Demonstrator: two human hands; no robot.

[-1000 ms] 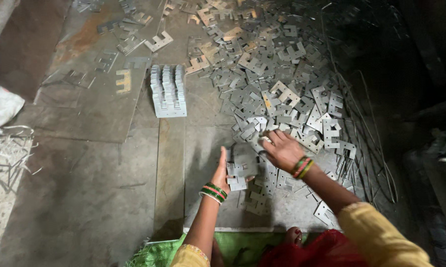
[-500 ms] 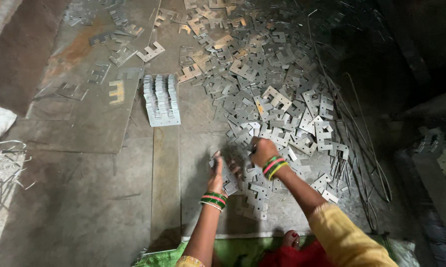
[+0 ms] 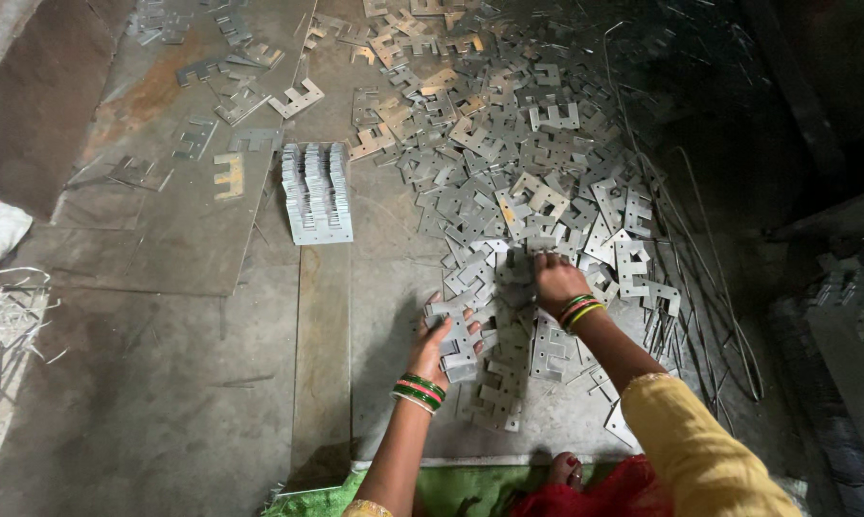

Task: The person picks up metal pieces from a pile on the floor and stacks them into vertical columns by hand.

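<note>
My left hand grips a small stack of E-shaped metal plates held on edge just above the floor. My right hand rests palm down on the near edge of a big loose heap of the same grey plates, fingers on a plate. Both wrists wear coloured bangles. A row of plates lies flat between my two arms. Whether the right hand has a plate pinched is hidden by its back.
A neat stack of plates stands on the floor to the upper left of my hands. Flat metal sheets cover the floor at left. Thin wire rods curve along the right. White shavings lie at far left. My foot shows below.
My left hand has gathered a stack of plates and closed on it. My right hand has shifted slightly up into the heap's edge. The camera has tilted a little.
</note>
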